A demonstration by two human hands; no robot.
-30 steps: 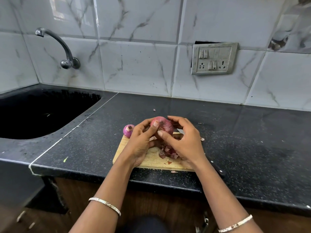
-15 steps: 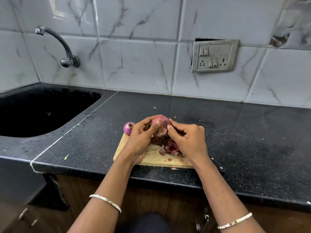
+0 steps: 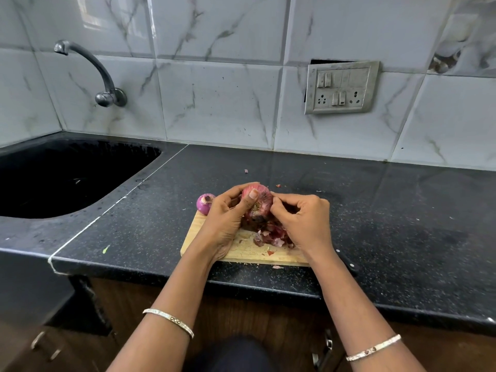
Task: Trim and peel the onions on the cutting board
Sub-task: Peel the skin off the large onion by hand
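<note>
A red onion with papery skin is held just above the wooden cutting board. My left hand grips it from the left, thumb across its front. My right hand has curled fingers pinching the skin on the onion's right side. A heap of torn red peels lies on the board under both hands. A second, smaller peeled onion sits at the board's far left corner.
The board lies near the front edge of a black speckled counter. A black sink is set in on the left, with a tap on the tiled wall. A switch panel hangs on the wall. Peel scraps dot the counter.
My right hand has slid from over the onion's front down to its right side, fingers now curled on the skin. The onion has turned slightly in my left hand.
</note>
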